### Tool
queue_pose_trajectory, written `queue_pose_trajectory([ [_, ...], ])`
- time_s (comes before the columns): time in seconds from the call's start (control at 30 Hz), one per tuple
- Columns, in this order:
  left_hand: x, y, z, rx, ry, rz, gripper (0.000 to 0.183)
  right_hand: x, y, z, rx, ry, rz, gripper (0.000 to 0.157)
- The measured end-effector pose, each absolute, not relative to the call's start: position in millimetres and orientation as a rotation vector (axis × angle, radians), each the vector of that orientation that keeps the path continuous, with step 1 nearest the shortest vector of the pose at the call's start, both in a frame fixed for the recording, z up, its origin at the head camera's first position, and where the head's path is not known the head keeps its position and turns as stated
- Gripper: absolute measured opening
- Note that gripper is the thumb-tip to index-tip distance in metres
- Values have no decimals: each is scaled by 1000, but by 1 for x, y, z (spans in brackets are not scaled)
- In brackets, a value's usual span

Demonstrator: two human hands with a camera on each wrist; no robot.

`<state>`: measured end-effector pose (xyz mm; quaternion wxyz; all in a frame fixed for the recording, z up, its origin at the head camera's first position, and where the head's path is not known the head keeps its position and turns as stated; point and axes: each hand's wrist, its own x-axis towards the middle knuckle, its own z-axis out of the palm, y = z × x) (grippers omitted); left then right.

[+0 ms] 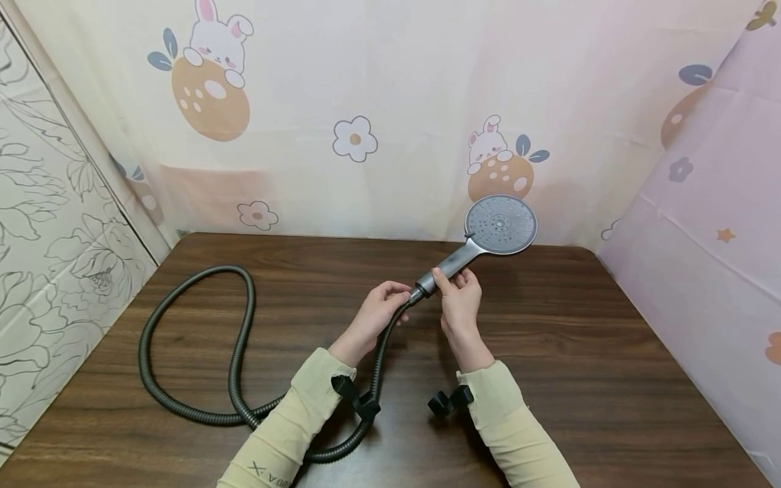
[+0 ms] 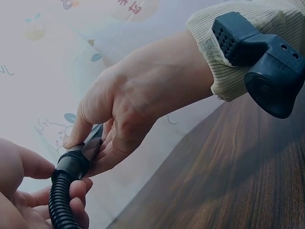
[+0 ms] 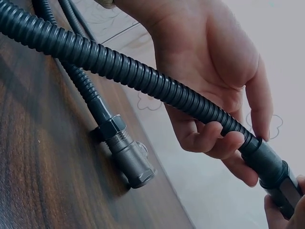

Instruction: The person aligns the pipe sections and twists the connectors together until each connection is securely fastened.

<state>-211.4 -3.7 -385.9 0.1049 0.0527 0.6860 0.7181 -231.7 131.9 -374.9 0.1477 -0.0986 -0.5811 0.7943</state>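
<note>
A grey handheld shower head (image 1: 502, 225) is held above the table, its spray face showing and tilted up to the right. My right hand (image 1: 462, 303) grips its handle, thumb on top and fingers beneath. At the lower end of the handle, my left hand (image 1: 373, 316) pinches the collar (image 3: 263, 160) of a black ribbed hose (image 1: 146, 342) between thumb and fingers. Collar and handle sit in line, end to end. In the right wrist view, the hose runs past the left palm, and its other end carries a metal fitting (image 3: 132, 160) lying on the wood.
The hose loops over the left side of the brown wooden table (image 1: 579, 379) and passes by the left forearm. Black wrist cameras (image 1: 450, 401) stick out from both sleeves. A patterned curtain (image 1: 390, 81) hangs behind the table's far edge, with covered walls at both sides.
</note>
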Motion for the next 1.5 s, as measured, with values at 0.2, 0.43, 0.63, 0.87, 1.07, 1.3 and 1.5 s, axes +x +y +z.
queue_pose_trajectory([
  [0.2,-210,-4,-386,194,2003,2143,25,-232,133,-375,-289,-1679,2285,47],
  [0.43,-210,-4,-386,208,2029,2147,26,-232,133,-376,-291,-1689,2279,49],
  [0.63,-210,-3,-385,197,2082,2143,25,-232,133,-376,-293,-1684,2281,47],
  [0.87,-210,-3,-385,170,2074,2132,25,-231,132,-375,-281,-1674,2278,47],
  [1.07,-211,-2,-387,180,2024,2090,30,-231,131,-375,-287,-1678,2272,46],
  [1.3,-210,-5,-386,187,2011,2121,32,-231,131,-376,-288,-1673,2302,49],
  [1.5,-210,-4,-386,179,2109,2107,27,-231,131,-377,-284,-1678,2303,47],
])
